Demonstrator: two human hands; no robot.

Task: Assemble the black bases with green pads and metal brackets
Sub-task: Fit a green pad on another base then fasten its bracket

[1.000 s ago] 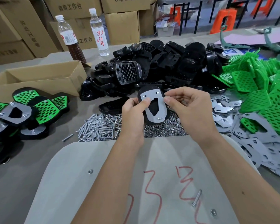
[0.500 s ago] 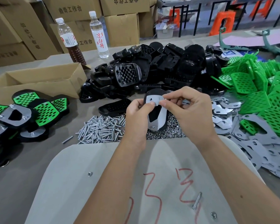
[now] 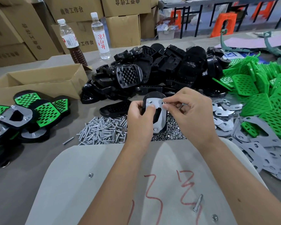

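Our left hand [image 3: 140, 113] grips the black base [image 3: 155, 96] with its metal bracket [image 3: 154, 104] between our hands, while our right hand [image 3: 186, 109] has moved to the upper-right hole, pinching what looks like a nut [image 3: 163, 103], so fastening has started.

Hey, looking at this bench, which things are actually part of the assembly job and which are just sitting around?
Part of the job:
- black plastic base with grey metal bracket, held by left hand and right hand
- pile of black bases
- green perforated pads
- loose grey brackets
- silver screws
- finished assemblies

Just lying about:
- two plastic bottles
- open cardboard box
- orange stools
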